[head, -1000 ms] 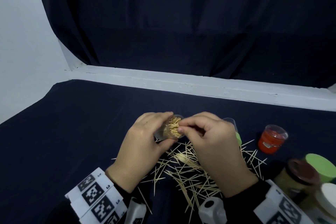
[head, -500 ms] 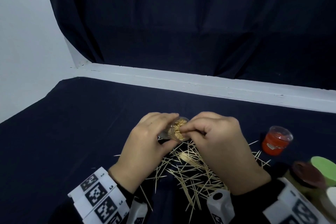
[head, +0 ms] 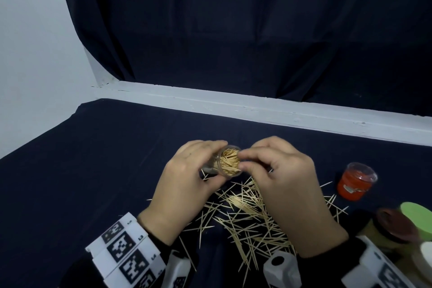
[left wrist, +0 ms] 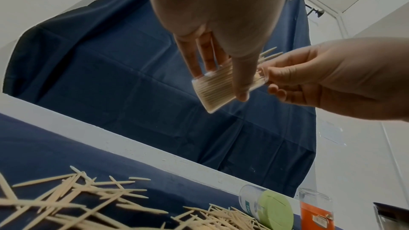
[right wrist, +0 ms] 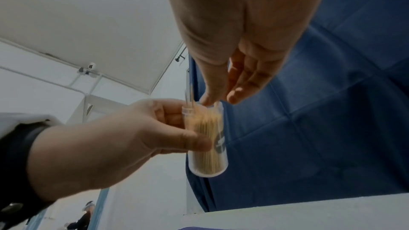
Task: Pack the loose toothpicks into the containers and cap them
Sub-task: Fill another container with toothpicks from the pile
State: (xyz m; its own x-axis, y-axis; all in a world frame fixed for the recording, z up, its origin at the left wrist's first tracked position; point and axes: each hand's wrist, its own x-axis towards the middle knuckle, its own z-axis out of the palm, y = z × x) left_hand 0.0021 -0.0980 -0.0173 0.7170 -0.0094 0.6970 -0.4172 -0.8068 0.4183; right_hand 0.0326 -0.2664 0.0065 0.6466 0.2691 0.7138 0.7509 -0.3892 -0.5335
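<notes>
Container: a clear plastic tube (head: 228, 162) packed with toothpicks, held up off the table above the far edge of the loose pile, between the two hands.
Axis: the tube's long axis is tilted, open mouth pointed up and toward the right hand, closed base down and to the left. No cap is seen on it.
Left hand (head: 187, 184): fingers and thumb are wrapped round the tube's side wall, thumb across the middle in the left wrist view.
Right hand (head: 284, 192): thumb and fingertips are brought together right at the tube's mouth, on a few toothpicks that stick out past the rim; how tightly they're pinched can't really be made out.
Loose toothpicks (head: 247, 215): scattered on the dark cloth, near side, partly hidden under the right hand.
Green-capped tube (left wrist: 268, 205): lying on its side right of the pile, hidden by the right hand in the head view.
Red container (head: 355, 181): standing far right, clear lid on.
Jars (head: 397, 229): cut off at the near right edge, blurry, contents can't be told.
</notes>
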